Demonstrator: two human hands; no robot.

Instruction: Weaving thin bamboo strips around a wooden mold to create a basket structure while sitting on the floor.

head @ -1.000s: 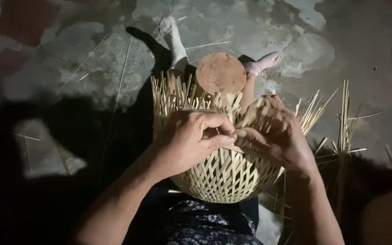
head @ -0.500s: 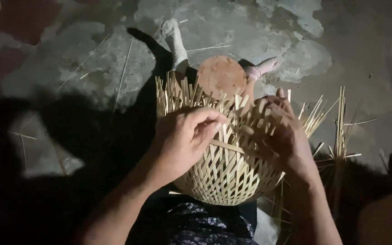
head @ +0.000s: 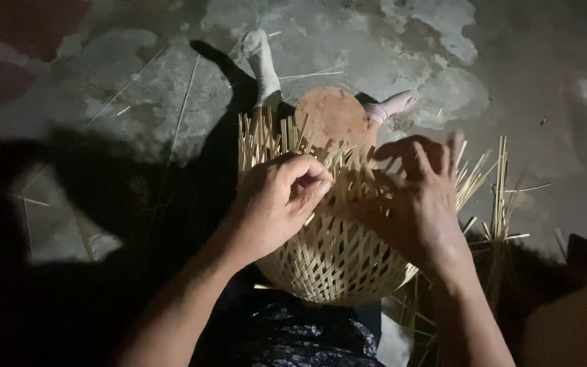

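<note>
Pinching a strip, the left hand (head: 276,204) works the basket (head: 334,258); right hand (head: 419,204) spread, loose strips (head: 501,197) beside.

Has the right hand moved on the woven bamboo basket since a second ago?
Yes. The right hand has opened and its fingers lifted toward the upright strips at the woven bamboo basket rim, nearer the round brown disc.

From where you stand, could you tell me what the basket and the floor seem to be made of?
The basket looks woven from thin, pale, matte strips, probably split bamboo; loose ends stick up at its rim. The floor looks like worn, patchy grey concrete.
</note>
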